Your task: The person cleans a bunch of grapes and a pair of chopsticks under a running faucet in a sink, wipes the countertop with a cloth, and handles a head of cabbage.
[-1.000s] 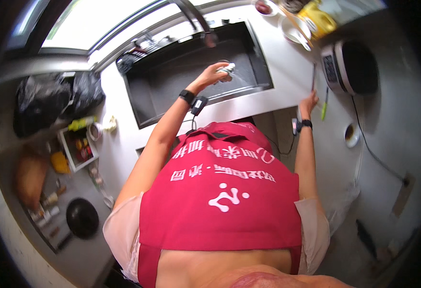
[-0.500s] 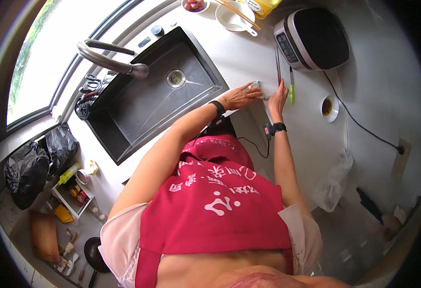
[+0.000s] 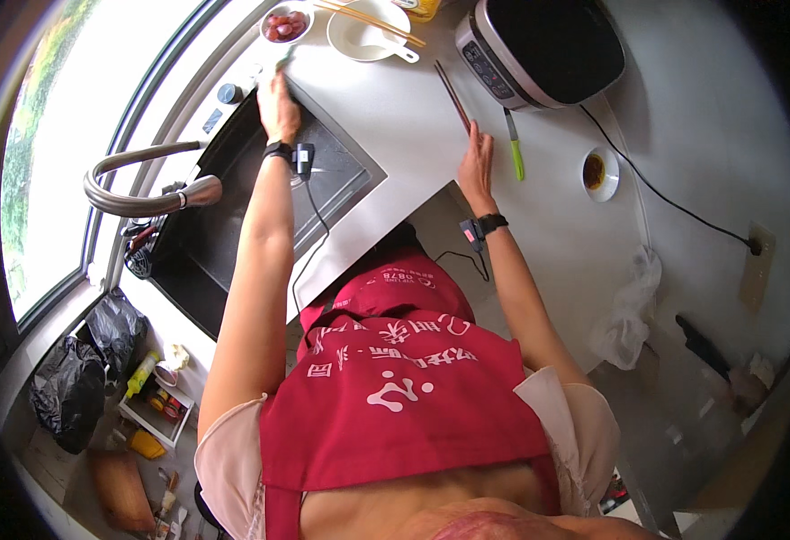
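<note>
My left hand reaches over the far end of the dark sink, smeared a little by motion. At its fingertips is a small blurred greenish-brown piece, whose kind I cannot make out. My right hand is closed round a pair of dark chopsticks, which point away over the white counter. Just right of this hand lies a knife with a green handle. Past my left fingers stands a bowl of reddish pieces, beside a white bowl with a white spoon and light wooden chopsticks.
A black-topped cooker stands at the far right, its cord running to a wall socket. Nearer is a small dish of dark sauce. The faucet arches over the sink's left side. A clear plastic bag lies at right.
My left hand has swung from the counter beside my right hand to the sink's far left end. My right hand keeps the dark chopsticks. The view has shifted.
</note>
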Demonstrator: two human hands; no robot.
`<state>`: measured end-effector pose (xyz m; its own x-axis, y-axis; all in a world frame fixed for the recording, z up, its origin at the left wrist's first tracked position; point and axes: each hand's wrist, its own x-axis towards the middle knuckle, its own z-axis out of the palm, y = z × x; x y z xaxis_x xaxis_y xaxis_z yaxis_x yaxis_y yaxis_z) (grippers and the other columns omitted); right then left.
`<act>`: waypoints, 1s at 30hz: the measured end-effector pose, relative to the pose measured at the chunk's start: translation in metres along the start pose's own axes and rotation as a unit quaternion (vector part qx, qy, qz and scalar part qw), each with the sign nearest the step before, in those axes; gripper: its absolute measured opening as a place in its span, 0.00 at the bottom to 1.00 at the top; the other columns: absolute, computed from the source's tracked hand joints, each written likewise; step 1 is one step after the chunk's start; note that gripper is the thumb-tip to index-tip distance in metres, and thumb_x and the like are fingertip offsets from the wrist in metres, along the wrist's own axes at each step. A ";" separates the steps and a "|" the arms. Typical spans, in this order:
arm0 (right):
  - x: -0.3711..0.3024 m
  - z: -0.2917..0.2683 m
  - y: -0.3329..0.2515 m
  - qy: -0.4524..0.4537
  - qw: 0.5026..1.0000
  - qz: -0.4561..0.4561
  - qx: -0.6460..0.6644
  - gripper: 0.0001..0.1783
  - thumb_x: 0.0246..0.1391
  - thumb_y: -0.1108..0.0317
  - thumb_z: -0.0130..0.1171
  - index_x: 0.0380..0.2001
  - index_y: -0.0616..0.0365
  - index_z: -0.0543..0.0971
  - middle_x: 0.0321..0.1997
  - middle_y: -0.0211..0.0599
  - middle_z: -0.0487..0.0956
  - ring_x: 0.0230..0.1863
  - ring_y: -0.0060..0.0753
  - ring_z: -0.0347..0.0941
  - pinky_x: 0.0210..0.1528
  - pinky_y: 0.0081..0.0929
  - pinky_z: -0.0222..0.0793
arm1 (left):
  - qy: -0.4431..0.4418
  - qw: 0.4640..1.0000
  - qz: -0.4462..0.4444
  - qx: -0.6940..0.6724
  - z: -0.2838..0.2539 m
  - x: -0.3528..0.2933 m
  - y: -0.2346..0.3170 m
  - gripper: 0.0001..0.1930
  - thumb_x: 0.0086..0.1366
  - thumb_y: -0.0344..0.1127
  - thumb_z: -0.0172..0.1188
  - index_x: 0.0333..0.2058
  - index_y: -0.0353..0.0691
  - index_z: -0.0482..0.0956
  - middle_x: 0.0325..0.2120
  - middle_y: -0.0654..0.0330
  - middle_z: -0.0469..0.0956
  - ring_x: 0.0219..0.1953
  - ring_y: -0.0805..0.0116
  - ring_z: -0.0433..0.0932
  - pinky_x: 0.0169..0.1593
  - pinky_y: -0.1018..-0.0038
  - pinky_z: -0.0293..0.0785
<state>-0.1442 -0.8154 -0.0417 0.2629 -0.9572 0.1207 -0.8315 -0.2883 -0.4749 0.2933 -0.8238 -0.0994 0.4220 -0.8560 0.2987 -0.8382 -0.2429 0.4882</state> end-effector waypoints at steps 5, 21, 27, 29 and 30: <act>0.007 0.001 0.006 0.019 1.000 0.017 -0.012 0.38 0.53 0.85 0.47 0.69 0.64 0.55 0.49 0.55 0.66 0.50 0.55 0.64 0.57 0.46 0.61 | 0.054 0.995 0.056 -0.065 -0.037 -0.041 0.057 0.27 0.55 0.14 0.48 0.55 0.33 0.75 0.52 0.45 0.76 0.57 0.45 0.72 0.62 0.58 0.66; 0.026 0.000 0.028 -0.022 0.991 0.043 -0.123 0.30 0.57 0.76 0.51 0.63 0.63 0.63 0.49 0.53 0.69 0.53 0.59 0.68 0.56 0.50 0.66 | -0.322 0.909 0.236 -0.116 -0.066 -0.240 0.132 0.23 0.67 0.29 0.43 0.60 0.33 0.68 0.72 0.49 0.51 0.74 0.52 0.46 0.75 0.53 0.40; 0.035 -0.015 0.051 -0.052 0.968 0.063 -0.238 0.25 0.55 0.69 0.54 0.58 0.52 0.70 0.49 0.51 0.74 0.53 0.57 0.71 0.52 0.54 0.70 | -0.248 0.943 0.222 0.002 -0.122 -0.311 0.052 0.25 0.64 0.29 0.46 0.61 0.35 0.67 0.70 0.50 0.55 0.73 0.54 0.53 0.73 0.54 0.49; 0.028 -0.027 0.061 -0.032 0.969 0.053 -0.241 0.25 0.56 0.69 0.53 0.58 0.50 0.70 0.50 0.51 0.73 0.53 0.58 0.71 0.50 0.54 0.72 | -0.246 0.959 0.142 0.023 -0.139 -0.335 0.052 0.25 0.67 0.30 0.44 0.63 0.39 0.66 0.70 0.55 0.55 0.73 0.62 0.53 0.74 0.59 0.47; 0.024 -0.029 0.063 -0.042 0.966 0.058 -0.249 0.25 0.56 0.69 0.53 0.58 0.51 0.70 0.51 0.52 0.72 0.53 0.59 0.71 0.51 0.53 0.71 | -0.236 0.964 0.112 0.046 -0.146 -0.355 0.040 0.24 0.68 0.30 0.44 0.63 0.41 0.66 0.70 0.55 0.55 0.73 0.62 0.53 0.74 0.59 0.47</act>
<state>-0.2039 -0.8574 -0.0433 0.1761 -0.9843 0.0115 -0.9844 -0.1761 -0.0004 0.1603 -0.4632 -0.0665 0.0404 -0.9988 -0.0288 -0.9260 -0.0482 0.3744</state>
